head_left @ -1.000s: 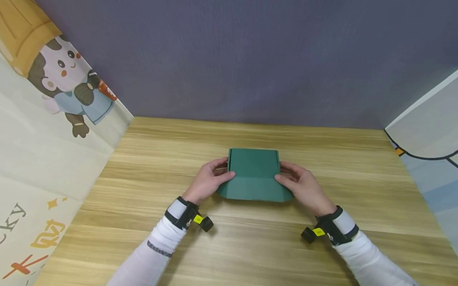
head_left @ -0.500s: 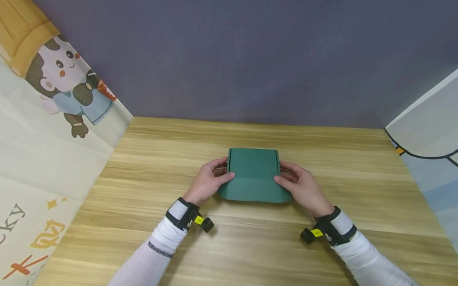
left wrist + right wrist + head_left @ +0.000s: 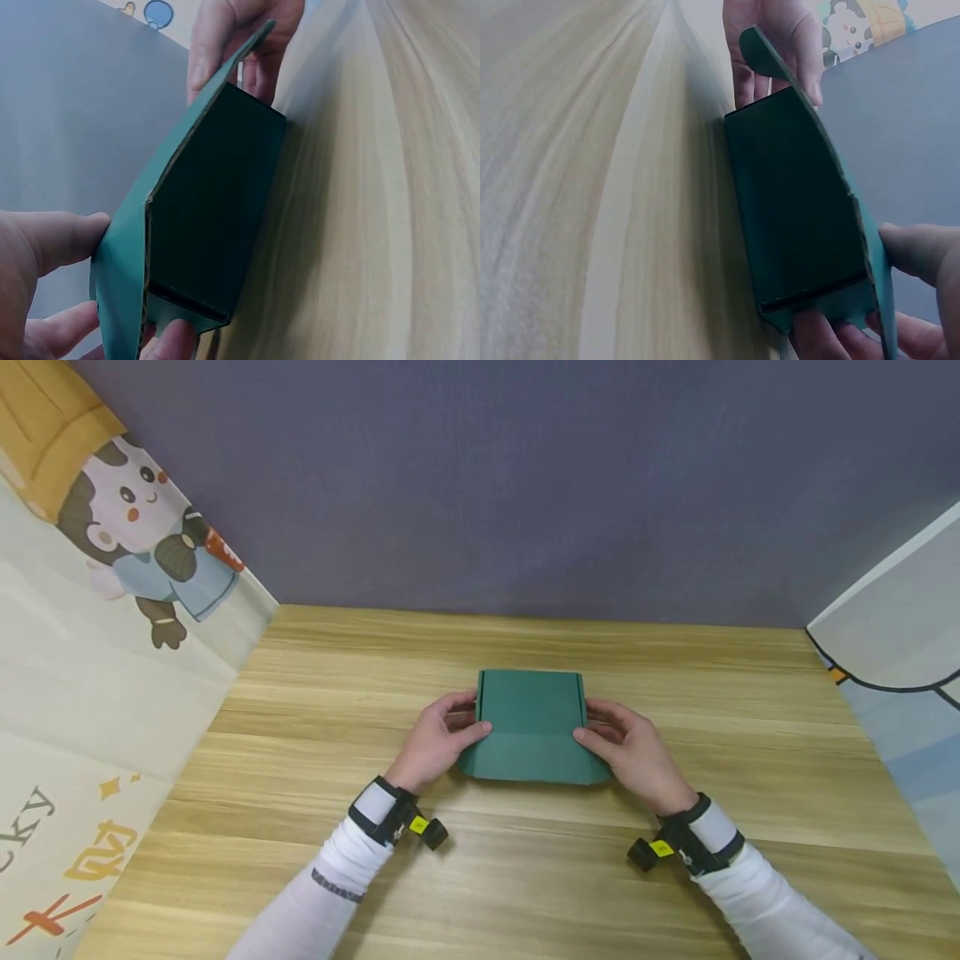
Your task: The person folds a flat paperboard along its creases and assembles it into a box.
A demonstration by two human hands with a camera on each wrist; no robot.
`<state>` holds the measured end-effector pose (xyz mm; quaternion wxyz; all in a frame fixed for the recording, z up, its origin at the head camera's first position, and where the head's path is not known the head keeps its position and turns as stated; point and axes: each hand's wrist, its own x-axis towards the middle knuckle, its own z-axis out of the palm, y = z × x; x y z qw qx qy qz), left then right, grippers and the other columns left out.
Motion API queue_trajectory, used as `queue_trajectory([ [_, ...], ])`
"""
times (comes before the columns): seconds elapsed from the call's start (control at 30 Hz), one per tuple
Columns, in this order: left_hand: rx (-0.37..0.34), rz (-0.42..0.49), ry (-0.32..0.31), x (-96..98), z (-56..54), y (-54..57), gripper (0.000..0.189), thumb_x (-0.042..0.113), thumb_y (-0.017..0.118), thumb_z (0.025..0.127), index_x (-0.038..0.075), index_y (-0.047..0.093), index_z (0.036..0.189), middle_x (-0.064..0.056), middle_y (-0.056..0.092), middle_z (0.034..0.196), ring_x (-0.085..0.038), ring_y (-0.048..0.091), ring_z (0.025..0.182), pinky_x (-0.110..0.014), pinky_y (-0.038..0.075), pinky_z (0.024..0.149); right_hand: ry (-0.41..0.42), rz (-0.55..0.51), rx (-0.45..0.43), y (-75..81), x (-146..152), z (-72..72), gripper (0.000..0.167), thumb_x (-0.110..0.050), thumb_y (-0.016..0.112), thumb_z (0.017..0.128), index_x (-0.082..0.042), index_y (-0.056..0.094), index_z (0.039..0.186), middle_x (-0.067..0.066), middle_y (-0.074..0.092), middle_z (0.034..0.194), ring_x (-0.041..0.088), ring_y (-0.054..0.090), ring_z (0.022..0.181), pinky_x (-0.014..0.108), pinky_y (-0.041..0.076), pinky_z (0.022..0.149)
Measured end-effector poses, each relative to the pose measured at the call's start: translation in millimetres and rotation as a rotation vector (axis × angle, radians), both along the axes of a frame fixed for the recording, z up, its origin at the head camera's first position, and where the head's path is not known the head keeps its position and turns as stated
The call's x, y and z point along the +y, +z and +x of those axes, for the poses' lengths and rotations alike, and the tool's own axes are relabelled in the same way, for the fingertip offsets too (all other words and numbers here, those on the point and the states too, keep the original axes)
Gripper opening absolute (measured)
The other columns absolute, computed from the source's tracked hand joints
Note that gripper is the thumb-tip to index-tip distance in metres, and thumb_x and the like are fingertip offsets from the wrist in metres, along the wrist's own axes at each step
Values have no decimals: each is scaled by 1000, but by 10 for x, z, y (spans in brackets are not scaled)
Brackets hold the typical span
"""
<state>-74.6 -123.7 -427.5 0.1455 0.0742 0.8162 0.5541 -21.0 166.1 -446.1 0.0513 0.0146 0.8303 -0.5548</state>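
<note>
A small green cardboard box (image 3: 532, 703) rests on the wooden table with its lid folded over the top. The lid's front flap (image 3: 534, 760) juts out toward me and is not tucked in. Beneath it the dark front wall (image 3: 225, 187) shows in the left wrist view. My left hand (image 3: 433, 742) grips the box's left side, thumb on the lid and fingers along the side wall. On the right side my right hand (image 3: 639, 756) holds it the same way, and its fingers (image 3: 817, 337) touch the side below the flap. The box's inside is hidden.
The wooden tabletop (image 3: 540, 885) spreads around the box. A dark blue-grey backdrop (image 3: 525, 485) stands along its far edge. A cloth with cartoon prints (image 3: 90, 693) borders the left side, and another printed cloth (image 3: 900, 635) the right.
</note>
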Motion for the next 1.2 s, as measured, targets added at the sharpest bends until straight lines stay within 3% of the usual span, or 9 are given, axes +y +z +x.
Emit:
queue_trajectory([
  [0.17, 21, -13, 27, 17, 22, -10, 52, 33, 75, 85, 20, 54, 131, 0, 61, 118, -21, 61, 110, -37, 54, 89, -16, 21, -3, -22, 1, 1, 64, -49, 66, 87, -17, 49, 139, 6, 58, 131, 23, 61, 116, 36, 54, 90],
  [0.37, 63, 72, 8, -2, 16, -3, 44, 26, 74, 86, 16, 55, 125, -3, 60, 122, -25, 62, 108, -39, 54, 88, -15, 45, 9, -8, 8, 3, 65, -49, 64, 89, -16, 47, 141, 10, 60, 129, 25, 62, 113, 38, 53, 90],
  [0.47, 101, 107, -29, -35, 8, 53, 39, 21, 71, 89, 12, 58, 124, -5, 59, 126, -29, 63, 108, -40, 53, 91, 1, 34, 45, 36, 31, 2, 62, -43, 63, 92, -15, 42, 143, 14, 60, 130, 28, 60, 116, 42, 51, 92],
  [0.57, 134, 118, -67, -63, 27, 204, 32, 17, 67, 92, 6, 61, 122, -9, 59, 128, -32, 64, 108, -40, 53, 91, 26, 10, 85, 112, 68, 1, 55, -35, 61, 95, -14, 40, 142, 16, 58, 132, 29, 57, 122, 42, 49, 95],
  [0.63, 147, 127, -83, -81, 44, 313, 30, 14, 64, 93, 3, 62, 121, -11, 59, 130, -32, 64, 109, -41, 52, 93, 48, -7, 100, 173, 96, -1, 49, -32, 60, 96, -14, 42, 139, 14, 56, 135, 28, 54, 126, 35, 49, 96],
  [0.77, 189, 158, -130, -154, -9, 307, 32, 21, 59, 96, 7, 61, 125, -6, 59, 133, -23, 63, 112, -41, 48, 99, 136, -34, 136, 299, 154, 0, 45, -27, 59, 97, -16, 44, 138, 7, 50, 142, 25, 46, 133, 21, 45, 97],
  [0.9, 221, 215, -231, -238, -74, 270, 43, 25, 60, 96, 10, 54, 135, -3, 53, 141, -23, 53, 126, -41, 42, 106, 228, -37, 142, 400, 210, 9, 58, -22, 66, 93, -20, 41, 144, 1, 41, 149, 25, 36, 139, 14, 39, 99],
  [1.03, 211, 241, -313, -286, -72, 346, 55, 20, 66, 92, 10, 46, 142, -2, 44, 149, -22, 44, 135, -33, 43, 106, 245, 49, 129, 469, 249, 20, 65, -26, 71, 89, -30, 39, 145, -6, 37, 151, 22, 34, 140, 10, 38, 94],
  [1.2, 211, 220, -331, -309, -65, 410, 51, 19, 60, 96, 12, 45, 144, -1, 44, 149, -21, 51, 127, -34, 48, 101, 237, 101, 141, 501, 262, 14, 60, -30, 67, 91, -33, 40, 145, -9, 39, 151, 16, 35, 139, 10, 37, 96],
])
